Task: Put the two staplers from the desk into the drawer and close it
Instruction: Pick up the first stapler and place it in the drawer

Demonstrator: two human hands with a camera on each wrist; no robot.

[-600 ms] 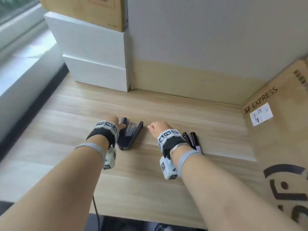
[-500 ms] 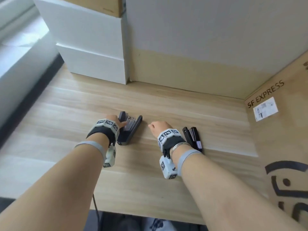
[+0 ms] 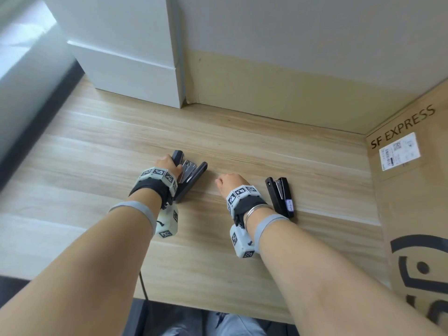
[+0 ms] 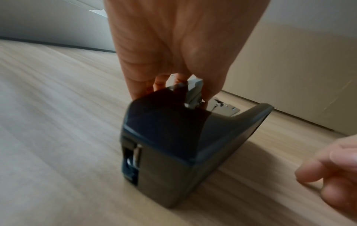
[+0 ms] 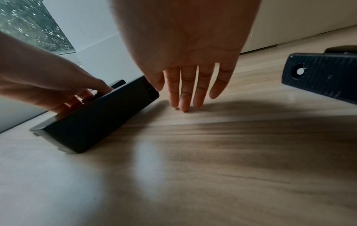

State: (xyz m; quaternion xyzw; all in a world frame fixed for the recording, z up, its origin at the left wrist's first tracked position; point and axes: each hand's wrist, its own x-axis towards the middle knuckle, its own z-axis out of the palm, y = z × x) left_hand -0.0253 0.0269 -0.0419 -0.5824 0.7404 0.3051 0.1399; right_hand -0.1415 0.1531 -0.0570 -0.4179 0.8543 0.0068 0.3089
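Looking down through the head camera, you see both staplers on the wooden counter (image 3: 278, 132). Your left hand (image 3: 167, 163) grips the larger dark stapler (image 3: 194, 177), which lies on its side with its metal magazine showing. Your right hand (image 3: 231, 184) hangs between the two staplers and holds nothing. The smaller black stapler (image 3: 281, 196) lies just to the right of your right wrist, apart from the hand. White boxes (image 3: 126, 57) stand at the back left, and a cardboard box (image 3: 417, 190) printed SF EXPRESS flanks the right side.

From your left wrist, the fingers (image 4: 139, 85) curl round the upper arm of the larger dark stapler (image 4: 173, 145), whose base rests on the counter (image 4: 58, 122).

From your right wrist, the right hand (image 5: 185, 53) points down with straight fingers (image 5: 184, 97), their tips touching the counter (image 5: 231, 152) just beside the larger dark stapler (image 5: 96, 122). The smaller black stapler (image 5: 318, 76) sits off to the right, untouched.
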